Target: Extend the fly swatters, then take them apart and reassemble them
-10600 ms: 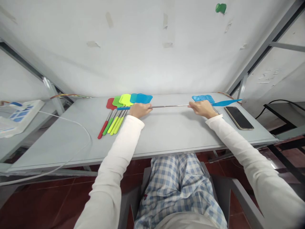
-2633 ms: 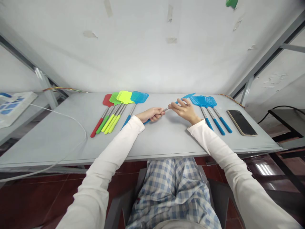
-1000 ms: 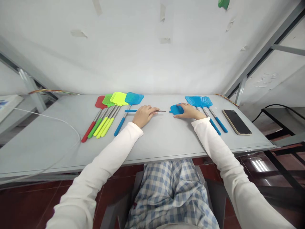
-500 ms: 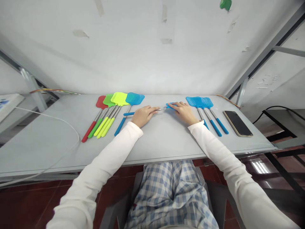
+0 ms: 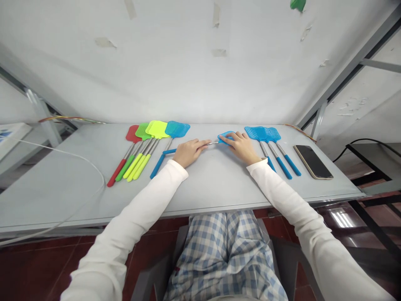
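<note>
A blue fly swatter (image 5: pixel 214 143) lies sideways across the middle of the desk, its handle to the left and its head to the right. My left hand (image 5: pixel 189 152) is closed around the handle and the start of the metal rod; the handle's end sticks out to the left. At the other end, my right hand (image 5: pixel 242 148) grips the swatter's head, hiding most of it. Just left of my left hand, another blue fly swatter (image 5: pixel 177 129) lies with its handle under the held one's handle end. Several blue fly swatters (image 5: pixel 271 134) lie to the right of my right hand.
Yellow fly swatters (image 5: pixel 158 129), a green fly swatter (image 5: pixel 143 131) and a red fly swatter (image 5: pixel 132 133) lie on the left of the grey desk (image 5: pixel 203 184). A phone (image 5: pixel 313 161) rests at the right. A white cable (image 5: pixel 84 160) crosses the desk's left side.
The held fly swatter has turned slightly, its handle end a little nearer to me and more of its head showing. Both hands stay almost in place.
</note>
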Tool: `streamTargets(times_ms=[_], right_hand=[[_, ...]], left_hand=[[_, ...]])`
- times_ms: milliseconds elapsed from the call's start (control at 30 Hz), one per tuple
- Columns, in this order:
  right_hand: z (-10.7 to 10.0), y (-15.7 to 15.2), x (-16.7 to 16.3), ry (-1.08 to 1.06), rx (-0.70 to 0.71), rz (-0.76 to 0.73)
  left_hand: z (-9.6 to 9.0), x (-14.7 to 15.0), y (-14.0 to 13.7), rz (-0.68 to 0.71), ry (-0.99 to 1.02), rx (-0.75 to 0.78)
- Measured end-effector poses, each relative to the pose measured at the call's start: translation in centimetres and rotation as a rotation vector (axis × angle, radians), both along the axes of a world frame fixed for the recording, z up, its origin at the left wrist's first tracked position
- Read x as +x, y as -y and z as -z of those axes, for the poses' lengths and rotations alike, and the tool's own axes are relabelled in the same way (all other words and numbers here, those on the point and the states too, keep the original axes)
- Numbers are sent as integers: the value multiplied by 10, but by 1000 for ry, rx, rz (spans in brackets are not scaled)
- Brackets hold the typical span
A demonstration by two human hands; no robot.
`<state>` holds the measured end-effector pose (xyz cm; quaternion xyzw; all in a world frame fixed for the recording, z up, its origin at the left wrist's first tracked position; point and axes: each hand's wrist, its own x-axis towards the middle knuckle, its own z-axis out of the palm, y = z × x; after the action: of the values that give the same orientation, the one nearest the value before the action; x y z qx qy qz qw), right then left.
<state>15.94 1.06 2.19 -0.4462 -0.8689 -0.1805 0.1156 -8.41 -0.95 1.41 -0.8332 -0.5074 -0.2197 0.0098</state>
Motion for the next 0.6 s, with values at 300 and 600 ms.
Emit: streamTargets(times_ms=[300,600], right_hand=[[10,0,-5,44,67,-26],[20,2,-11,118,148,-118]], left_hand=[[-1,0,2,-43,-132,-2],[-6,2,6,-39,-279,-52]])
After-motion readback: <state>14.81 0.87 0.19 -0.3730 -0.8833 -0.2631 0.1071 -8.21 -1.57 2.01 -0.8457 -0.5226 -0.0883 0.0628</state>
